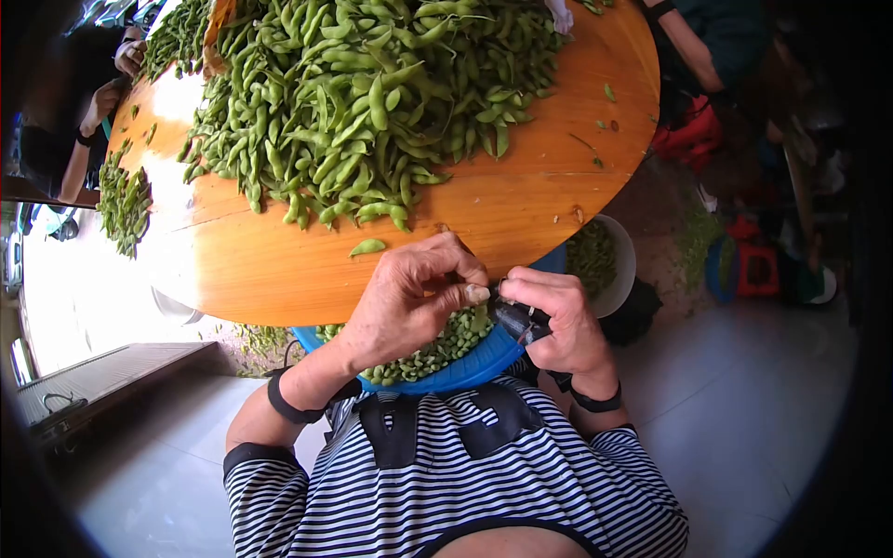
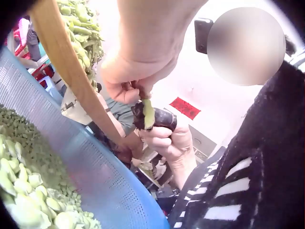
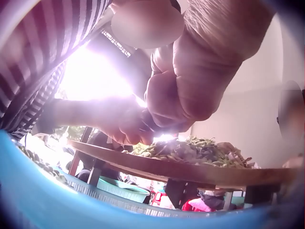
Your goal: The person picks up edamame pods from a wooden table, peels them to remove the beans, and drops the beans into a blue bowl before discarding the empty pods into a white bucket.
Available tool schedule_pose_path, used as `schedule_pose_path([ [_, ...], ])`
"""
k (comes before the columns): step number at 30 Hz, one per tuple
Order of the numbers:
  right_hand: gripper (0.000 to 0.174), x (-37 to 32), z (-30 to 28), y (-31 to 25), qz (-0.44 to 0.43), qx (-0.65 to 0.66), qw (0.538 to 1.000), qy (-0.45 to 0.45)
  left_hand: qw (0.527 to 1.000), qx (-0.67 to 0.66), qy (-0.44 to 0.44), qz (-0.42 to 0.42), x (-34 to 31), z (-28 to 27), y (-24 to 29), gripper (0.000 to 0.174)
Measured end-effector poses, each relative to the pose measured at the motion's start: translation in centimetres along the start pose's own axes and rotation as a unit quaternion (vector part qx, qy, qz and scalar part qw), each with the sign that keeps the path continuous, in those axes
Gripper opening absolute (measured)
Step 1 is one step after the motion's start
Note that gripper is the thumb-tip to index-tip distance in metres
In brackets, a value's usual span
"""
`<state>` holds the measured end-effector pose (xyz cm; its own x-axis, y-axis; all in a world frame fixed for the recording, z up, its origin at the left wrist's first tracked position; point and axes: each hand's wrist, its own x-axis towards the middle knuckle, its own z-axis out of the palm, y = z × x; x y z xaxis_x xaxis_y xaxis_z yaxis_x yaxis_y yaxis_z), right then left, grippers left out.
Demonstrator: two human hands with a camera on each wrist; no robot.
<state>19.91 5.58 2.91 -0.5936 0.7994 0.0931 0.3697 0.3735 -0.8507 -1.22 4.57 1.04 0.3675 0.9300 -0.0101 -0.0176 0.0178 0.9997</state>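
Above the blue basket (image 1: pixel 470 372) we list one edamame pod (image 2: pixel 149 115), left hand (image 1: pixel 409 293) with fingers pinching its end, right hand (image 1: pixel 565 321) with fingers curled about a black cylindrical piece (image 2: pixel 164 119) beside it; a slackened pinch might drop it among the basket's shelled beans (image 1: pixel 428 358).

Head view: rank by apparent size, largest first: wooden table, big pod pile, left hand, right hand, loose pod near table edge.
1. Wooden table
2. Big pod pile
3. Left hand and right hand: too alike to rank
4. Loose pod
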Motion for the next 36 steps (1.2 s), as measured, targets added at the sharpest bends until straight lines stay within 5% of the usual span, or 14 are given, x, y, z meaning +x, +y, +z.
schedule_pose_path([
  [6, 0.034, 0.6, -0.6, 1.3, 0.002, 0.156, 0.979, -0.133, 0.962, -0.234, -0.103, -0.097, -0.6, -0.5, -0.8, 0.004],
  [9, 0.034, 0.6, -0.5, 2.1, 0.033, 0.191, 0.97, -0.143, 0.956, -0.252, -0.08, -0.126, -0.9, -0.3, -1.0, 0.007],
  [13, 0.035, 0.7, 0.0, 0.7, 0.007, 0.077, 0.996, -0.04, 0.96, -0.255, 0.013, -0.114, -1.0, 1.0, 0.1, 0.016],
  [15, 0.036, 0.4, 0.2, -0.3, 0.019, 0.002, 1.0, -0.005, 0.987, -0.038, 0.026, -0.156, -1.3, 0.9, -0.3, 0.02],
  [20, 0.036, 0.1, 0.8, -0.4, 0.014, -0.022, 0.999, 0.037, 0.989, 0.139, 0.041, 0.017, -1.2, 0.8, -0.7, 0.019],
  [25, 0.037, 0.1, 2.7, -1.0, 0.024, -0.093, 0.987, 0.126, 0.995, -0.009, 0.062, -0.082, -1.5, 1.2, -0.7, 0.025],
  [29, 0.036, -0.1, 4.0, -1.0, 0.021, -0.156, 0.971, 0.183, 0.99, -0.092, 0.074, -0.083, -1.5, 1.9, -1.5, 0.028],
  [31, 0.036, -0.1, 4.1, -1.0, 0.011, -0.16, 0.967, 0.2, 0.957, -0.24, 0.126, -0.104, -1.2, 2.6, -0.7, 0.025],
  [36, 0.044, -0.2, 3.9, -1.1, -0.039, -0.165, 0.965, 0.201, 0.948, -0.291, 0.094, -0.088, -1.1, 2.8, -1.8, 0.021],
])
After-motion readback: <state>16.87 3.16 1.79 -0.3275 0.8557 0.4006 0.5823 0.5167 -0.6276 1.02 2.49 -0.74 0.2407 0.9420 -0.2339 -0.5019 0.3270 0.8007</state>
